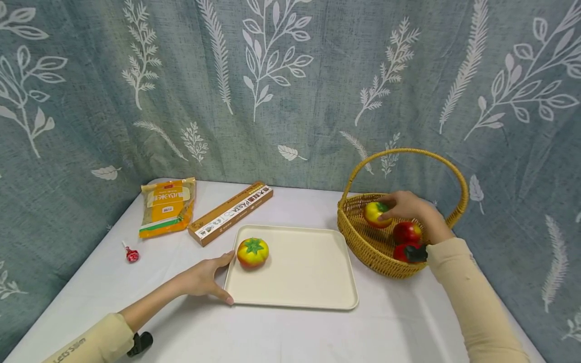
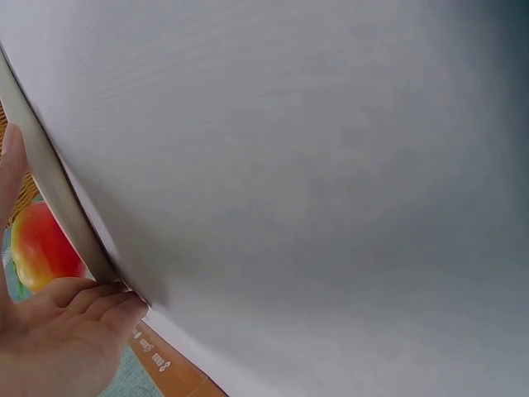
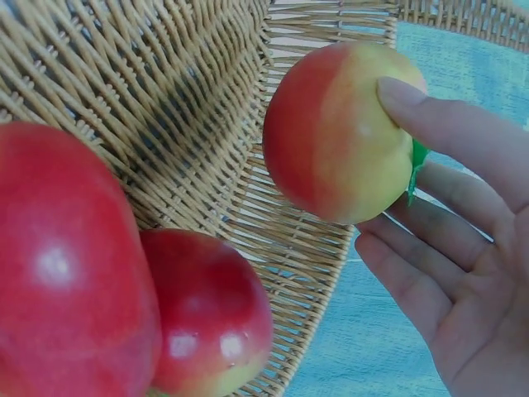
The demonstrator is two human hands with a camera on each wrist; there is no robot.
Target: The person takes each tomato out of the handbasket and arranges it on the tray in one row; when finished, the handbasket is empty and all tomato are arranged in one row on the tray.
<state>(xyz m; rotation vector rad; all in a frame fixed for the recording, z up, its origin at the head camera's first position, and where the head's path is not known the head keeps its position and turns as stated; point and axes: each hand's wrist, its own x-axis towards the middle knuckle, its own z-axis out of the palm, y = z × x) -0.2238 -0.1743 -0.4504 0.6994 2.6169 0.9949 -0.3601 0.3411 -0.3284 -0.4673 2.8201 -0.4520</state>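
My right hand [image 1: 405, 205] pinches a yellow-and-red tomato [image 1: 374, 215] with a green leafy top, inside the wicker basket [image 1: 373, 257]. In the right wrist view the thumb presses one side of this tomato [image 3: 343, 136], with fingers by its green top. Below it in the basket lie a red apple-like fruit [image 1: 407, 233] and another red fruit [image 1: 399, 252], partly hidden by the wrist camera. A similar tomato [image 1: 252, 253] rests at the left of the cream tray [image 1: 304, 267]. Thumb and fingers spread, my left hand [image 1: 206, 277] touches the tray's left edge.
An orange bag of grain [image 1: 168, 207] lies at the back left, beside a long pasta box [image 1: 230, 214]. A red-wrapped lollipop [image 1: 131, 253] lies farther left on the white tabletop [image 1: 272, 333]. The basket's tall handle [image 1: 408, 150] arches over its opening. Patterned curtains [image 1: 290, 141] surround the table.
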